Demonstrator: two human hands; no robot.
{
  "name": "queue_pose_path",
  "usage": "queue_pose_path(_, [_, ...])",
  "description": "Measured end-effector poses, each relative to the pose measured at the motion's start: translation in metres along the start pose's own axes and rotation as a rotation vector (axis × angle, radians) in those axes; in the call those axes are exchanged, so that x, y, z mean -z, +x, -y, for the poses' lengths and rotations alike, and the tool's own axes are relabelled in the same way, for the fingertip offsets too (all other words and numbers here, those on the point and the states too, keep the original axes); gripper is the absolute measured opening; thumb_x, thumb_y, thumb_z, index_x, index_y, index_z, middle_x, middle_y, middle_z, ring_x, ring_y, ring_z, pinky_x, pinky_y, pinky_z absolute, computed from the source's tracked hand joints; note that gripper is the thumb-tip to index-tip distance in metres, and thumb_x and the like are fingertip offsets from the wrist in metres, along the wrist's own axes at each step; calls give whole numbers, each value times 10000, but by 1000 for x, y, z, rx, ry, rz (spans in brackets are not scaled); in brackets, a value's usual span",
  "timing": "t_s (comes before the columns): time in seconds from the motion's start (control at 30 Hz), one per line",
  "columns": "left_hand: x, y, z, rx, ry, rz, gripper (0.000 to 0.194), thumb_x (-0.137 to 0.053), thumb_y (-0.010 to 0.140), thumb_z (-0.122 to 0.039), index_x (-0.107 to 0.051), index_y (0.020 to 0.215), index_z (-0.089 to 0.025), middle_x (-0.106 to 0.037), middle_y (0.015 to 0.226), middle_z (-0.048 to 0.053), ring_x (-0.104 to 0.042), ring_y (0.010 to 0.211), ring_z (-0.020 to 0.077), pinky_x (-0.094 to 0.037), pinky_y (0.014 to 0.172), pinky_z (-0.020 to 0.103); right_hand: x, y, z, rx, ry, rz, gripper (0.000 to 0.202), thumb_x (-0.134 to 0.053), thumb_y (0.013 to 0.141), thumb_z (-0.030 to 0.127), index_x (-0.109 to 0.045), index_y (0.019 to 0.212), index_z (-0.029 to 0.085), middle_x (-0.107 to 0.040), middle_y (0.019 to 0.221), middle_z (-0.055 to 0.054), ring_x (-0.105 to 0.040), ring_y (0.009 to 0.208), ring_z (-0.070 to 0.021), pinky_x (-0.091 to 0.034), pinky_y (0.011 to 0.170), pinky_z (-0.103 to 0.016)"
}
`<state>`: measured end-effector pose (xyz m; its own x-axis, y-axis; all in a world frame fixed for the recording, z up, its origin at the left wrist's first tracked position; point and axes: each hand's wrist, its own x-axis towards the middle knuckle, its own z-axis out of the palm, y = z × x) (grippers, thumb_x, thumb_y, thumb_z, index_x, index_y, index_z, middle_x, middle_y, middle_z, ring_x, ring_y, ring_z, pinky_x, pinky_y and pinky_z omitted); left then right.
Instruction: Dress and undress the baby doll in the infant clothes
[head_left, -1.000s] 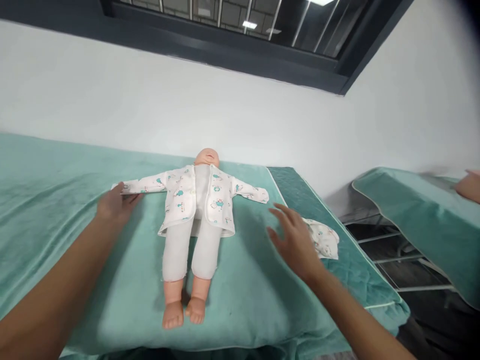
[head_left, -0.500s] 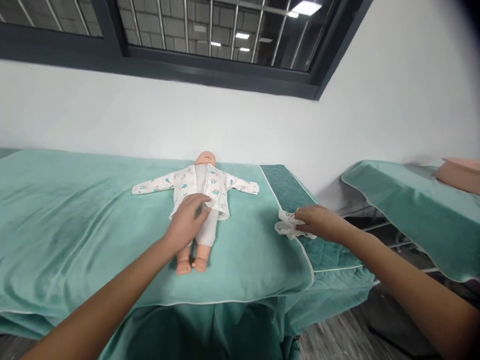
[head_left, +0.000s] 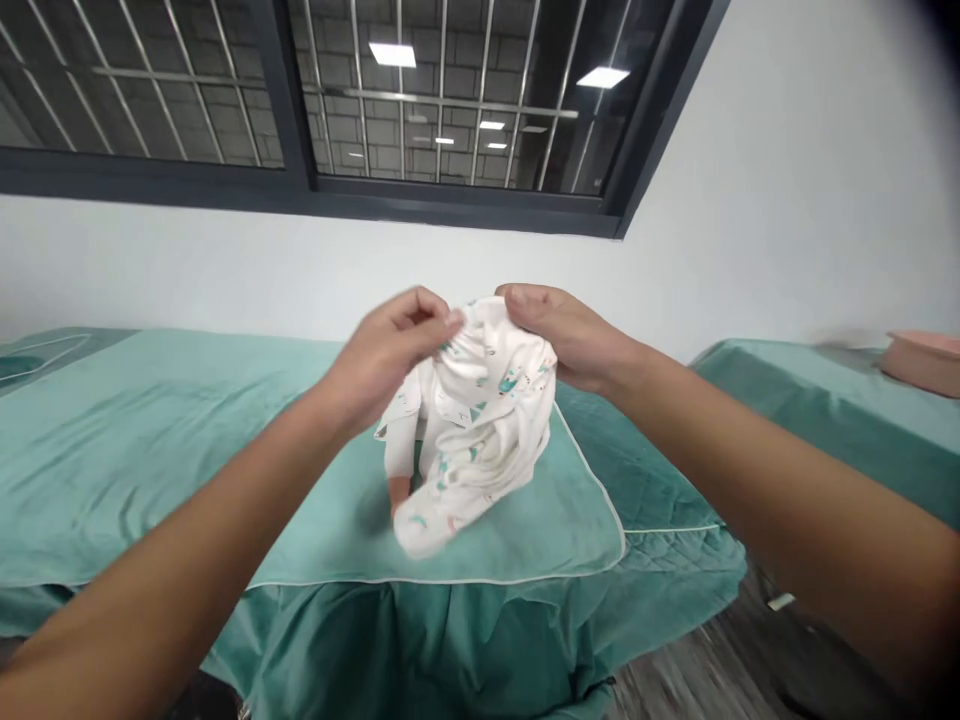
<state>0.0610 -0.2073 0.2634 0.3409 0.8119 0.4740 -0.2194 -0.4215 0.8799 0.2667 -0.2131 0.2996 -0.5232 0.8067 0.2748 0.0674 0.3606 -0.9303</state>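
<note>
Both of my hands hold up a bunched pair of white baby pants (head_left: 495,400) with a green and red print, one tube-like leg hanging down at the left. My left hand (head_left: 397,345) pinches the upper left edge between thumb and fingers. At the upper right, my right hand (head_left: 566,335) grips the cloth with its thumb in front. Behind the pants lies a baby doll (head_left: 400,450) in white leggings, its head and most of its body hidden. Part of its printed white jacket (head_left: 401,405) shows beside my left hand.
A light green cloth (head_left: 225,400) covers the bed, with a darker quilted cover (head_left: 660,480) at the right. Another green-covered surface (head_left: 810,380) stands further right, bearing a pink basin (head_left: 922,360). Behind are a white wall and a dark-framed barred window (head_left: 450,210).
My right hand has lifted the pants from the right side of the bed to the middle. My left hand has risen from the doll and taken hold of them too. The view has shifted slightly.
</note>
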Motion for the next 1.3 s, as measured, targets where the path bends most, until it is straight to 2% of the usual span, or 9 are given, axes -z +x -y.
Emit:
queue_pose_path(0.17, [48,-6,-42,-94,82,-131,203,-731,817,-319,-585,778,-184,-576,711,-8,-515,611,102,-393,563,225,2,8,25,-79,-96,208,462,-682,824,609,-586,740,165,-505,621,34,-428,517,-73,-331,456,-200])
queue_pose_path(0.3, [53,-13,-54,-94,169,-97,243,-747,807,-382,-637,887,-181,-662,846,26,-598,711,129,-443,619,239,-21,19,31,47,-111,41,439,-691,847,550,-503,690,186,-451,608,56,-384,513,-61,-316,473,-192])
queue_pose_path(0.4, [39,-19,-54,1,269,99,349,-792,750,-413,-674,967,-166,-700,883,40,-637,744,162,-461,633,253,-38,28,31,174,-80,-79,461,-719,810,574,-492,696,189,-452,618,61,-398,536,-61,-331,499,-187])
queue_pose_path(0.47, [33,-22,-50,91,261,180,347,-784,751,-423,-691,943,-150,-711,847,44,-646,712,175,-464,611,262,-41,28,30,165,-77,-75,459,-713,799,600,-537,720,184,-495,630,53,-431,548,-67,-346,505,-191])
queue_pose_path(0.67, [40,-33,-19,174,-130,-2,270,-782,746,-307,-681,938,-146,-696,789,31,-649,676,158,-483,601,245,-34,7,4,-247,-235,362,389,-827,705,491,-730,846,142,-681,768,-21,-609,704,-132,-475,627,-240])
queue_pose_path(0.87, [27,-42,18,324,-489,22,214,-727,821,-336,-632,883,-155,-643,693,6,-602,572,125,-508,631,266,-57,10,-50,-100,194,-104,435,-744,768,587,-678,849,165,-661,704,-1,-594,638,-125,-477,613,-240])
queue_pose_path(1.0, [20,-51,31,474,-506,269,347,-689,870,-397,-513,676,-169,-390,450,-82,-314,348,33,-414,500,215,-60,14,-75,-78,389,-268,472,-748,731,642,-596,741,195,-560,588,28,-509,544,-114,-451,537,-229])
queue_pose_path(1.1, [16,-56,38,534,-306,275,350,-758,813,-355,-500,661,-175,-342,412,-90,-292,364,38,-361,459,198,-59,14,-88,-109,442,-263,460,-747,736,640,-601,775,205,-568,609,25,-505,538,-114,-445,511,-225])
queue_pose_path(1.3, [15,-51,48,385,-523,-124,305,-805,747,-371,-587,822,-173,-596,660,-23,-564,531,102,-473,551,230,-47,-1,-100,-191,388,-19,448,-823,715,501,-674,948,149,-703,806,-30,-637,675,-130,-508,621,-224])
